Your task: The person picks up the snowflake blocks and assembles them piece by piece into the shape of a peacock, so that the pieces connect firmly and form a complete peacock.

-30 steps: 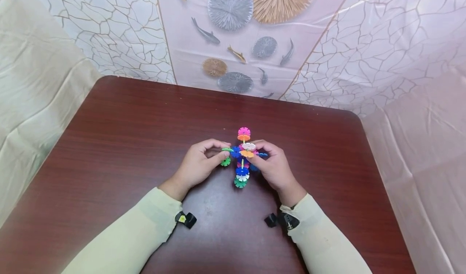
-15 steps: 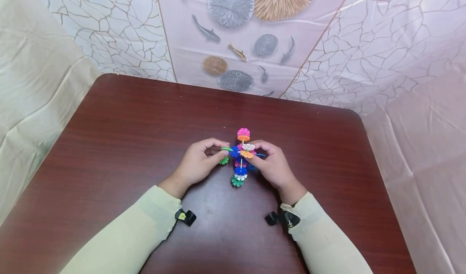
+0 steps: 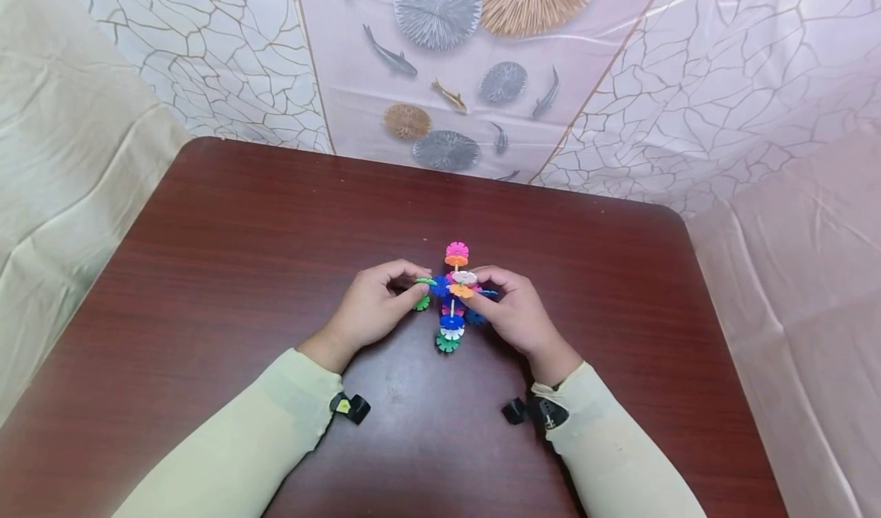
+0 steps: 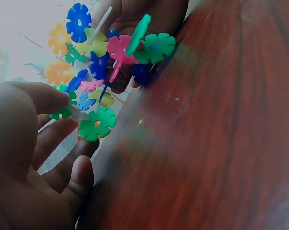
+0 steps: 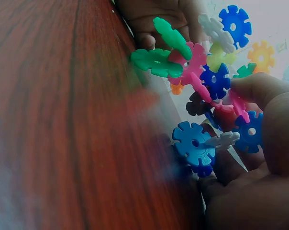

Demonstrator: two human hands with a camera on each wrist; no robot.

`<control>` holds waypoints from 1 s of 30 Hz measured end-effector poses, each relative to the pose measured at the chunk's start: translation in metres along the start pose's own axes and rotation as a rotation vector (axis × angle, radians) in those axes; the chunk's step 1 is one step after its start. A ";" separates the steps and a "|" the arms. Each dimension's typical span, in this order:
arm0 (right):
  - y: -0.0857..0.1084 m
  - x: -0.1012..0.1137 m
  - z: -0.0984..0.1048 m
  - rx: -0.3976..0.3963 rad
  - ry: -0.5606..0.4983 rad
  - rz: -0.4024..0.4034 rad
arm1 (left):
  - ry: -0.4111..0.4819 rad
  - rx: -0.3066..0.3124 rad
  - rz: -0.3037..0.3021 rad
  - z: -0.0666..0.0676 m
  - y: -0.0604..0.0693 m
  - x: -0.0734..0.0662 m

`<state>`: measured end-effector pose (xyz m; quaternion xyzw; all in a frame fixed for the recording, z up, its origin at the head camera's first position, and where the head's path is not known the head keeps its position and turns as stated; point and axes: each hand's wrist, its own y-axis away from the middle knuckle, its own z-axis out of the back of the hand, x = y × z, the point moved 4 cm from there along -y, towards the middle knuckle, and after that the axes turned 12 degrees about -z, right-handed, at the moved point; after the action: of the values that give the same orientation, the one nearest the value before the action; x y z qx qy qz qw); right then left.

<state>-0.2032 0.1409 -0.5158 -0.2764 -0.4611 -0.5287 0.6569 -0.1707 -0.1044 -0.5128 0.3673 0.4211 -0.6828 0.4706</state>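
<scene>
A build of notched, flower-shaped plastic discs is held between both hands above the table, its arms pointing several ways. My left hand pinches a green disc on the left arm between thumb and fingers. Another green disc hangs just below that grip. On the other side my right hand grips the build near its middle, thumb close to an orange disc. Light-blue discs stick out by the right fingers. A pink disc tops the far end; green discs end the near one.
The dark red-brown table has rounded far corners. Behind it hangs a patterned cloth printed with fish and round shapes. Plain pale cloth lines the left side, and more the right. Black straps circle both wrists.
The disc build has shifted slightly left in the head view, its near end tipping a little to the left. Both hands keep their grips.
</scene>
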 end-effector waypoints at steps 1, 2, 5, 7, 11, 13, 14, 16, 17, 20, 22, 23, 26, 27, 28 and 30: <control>0.000 0.000 0.000 0.001 0.007 0.001 | -0.012 0.003 0.001 0.001 0.000 -0.001; 0.000 0.000 0.000 0.002 0.014 0.000 | -0.020 0.006 0.001 0.001 0.000 -0.001; 0.001 0.002 0.000 0.001 0.037 -0.001 | -0.043 0.014 -0.007 0.002 0.000 -0.002; 0.001 0.003 0.000 -0.003 0.054 -0.003 | -0.052 0.018 -0.014 0.002 0.000 -0.002; 0.001 0.004 0.000 -0.014 0.085 -0.014 | -0.060 0.021 -0.024 0.001 -0.001 -0.001; 0.001 0.004 0.000 -0.015 0.094 -0.020 | -0.065 0.021 -0.028 0.002 -0.001 -0.001; 0.001 0.004 0.000 -0.014 0.095 -0.023 | -0.067 0.020 -0.029 0.002 -0.001 -0.001; 0.001 0.005 0.000 -0.011 0.093 -0.029 | -0.070 0.018 -0.033 0.003 -0.002 -0.002; 0.001 0.006 0.000 -0.009 0.092 -0.030 | -0.073 0.018 -0.035 0.003 -0.002 -0.002; 0.001 0.008 0.000 -0.004 0.086 -0.034 | -0.079 0.015 -0.038 0.003 -0.002 -0.002; 0.002 0.008 0.001 -0.005 0.085 -0.037 | -0.084 0.015 -0.039 0.003 -0.002 -0.002; 0.002 0.009 0.001 -0.006 0.084 -0.038 | -0.085 0.016 -0.038 0.003 -0.002 -0.002; 0.003 0.009 0.002 -0.008 0.083 -0.044 | -0.081 0.018 -0.034 0.002 -0.001 -0.001; 0.003 0.010 0.002 -0.009 0.083 -0.046 | -0.079 0.018 -0.032 0.002 -0.001 -0.001; 0.003 0.010 0.003 -0.011 0.083 -0.047 | -0.075 0.018 -0.029 0.002 -0.001 0.000; 0.004 0.010 0.004 -0.012 0.087 -0.055 | -0.063 0.019 -0.021 0.002 -0.001 0.001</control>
<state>-0.2009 0.1408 -0.5043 -0.2443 -0.4363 -0.5609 0.6598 -0.1719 -0.1065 -0.5126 0.3458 0.4034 -0.7029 0.4729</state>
